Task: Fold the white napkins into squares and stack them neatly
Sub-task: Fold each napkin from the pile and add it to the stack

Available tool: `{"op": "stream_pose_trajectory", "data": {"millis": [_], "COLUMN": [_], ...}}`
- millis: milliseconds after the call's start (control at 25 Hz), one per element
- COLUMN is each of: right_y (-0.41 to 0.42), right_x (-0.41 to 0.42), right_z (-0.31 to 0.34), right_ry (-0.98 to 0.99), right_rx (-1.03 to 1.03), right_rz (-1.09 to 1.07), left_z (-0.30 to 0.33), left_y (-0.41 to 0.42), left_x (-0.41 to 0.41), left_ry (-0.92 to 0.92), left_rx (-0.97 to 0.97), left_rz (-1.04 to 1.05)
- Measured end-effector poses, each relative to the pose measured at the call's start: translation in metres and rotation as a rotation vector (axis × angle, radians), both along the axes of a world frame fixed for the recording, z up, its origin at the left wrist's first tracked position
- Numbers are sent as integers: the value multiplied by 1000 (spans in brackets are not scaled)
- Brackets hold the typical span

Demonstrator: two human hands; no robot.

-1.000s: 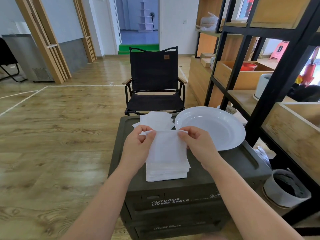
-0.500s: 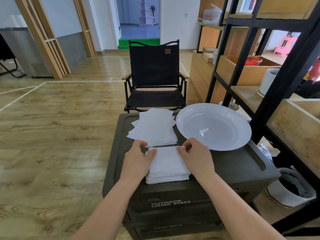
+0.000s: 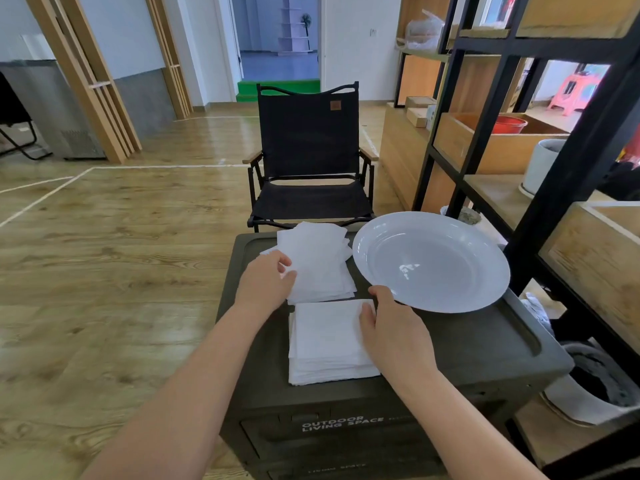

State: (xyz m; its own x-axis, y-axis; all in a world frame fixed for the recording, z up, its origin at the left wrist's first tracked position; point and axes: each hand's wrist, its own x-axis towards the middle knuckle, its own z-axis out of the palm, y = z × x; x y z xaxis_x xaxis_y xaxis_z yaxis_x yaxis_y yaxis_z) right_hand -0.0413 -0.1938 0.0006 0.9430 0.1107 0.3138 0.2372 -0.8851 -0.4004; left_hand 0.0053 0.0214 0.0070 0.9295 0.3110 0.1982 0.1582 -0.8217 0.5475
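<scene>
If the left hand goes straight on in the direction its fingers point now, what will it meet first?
Probably the loose pile of unfolded napkins: the left hand already touches its near left edge, fingers pointing across it toward the white plate, which would come next.
</scene>
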Motion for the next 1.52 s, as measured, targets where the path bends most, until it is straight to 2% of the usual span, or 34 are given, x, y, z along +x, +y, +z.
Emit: {"op": "stream_pose_trajectory", "data": {"millis": [80,200,560,1000,1160,1320,1520], "right_y": [3,2,-1,0,-2,-1,0], "right_x": [-2,-1,0,1,1,0,1], "right_z": [2,6,8,5,6,7,7], "right_ry": [9,21,-5,-6,-3,-14,8], "right_rx": [-22,-13,31,33,34,15,34], "right_rz": [35,60,111,111,106,104,101], "left_z": [-5,-6,-3,5,6,4,5], "left_y": [-3,-7,-35,-44,-40,-39,-46], "left_x": [14,30,42,39,38,36,35], "left_ry": [46,96,40,155,139,144,175], "left_rx": [137,216,498,541,586,518,527], "left_rz": [-151,-262,-205,-209,-221,-239,-216]}}
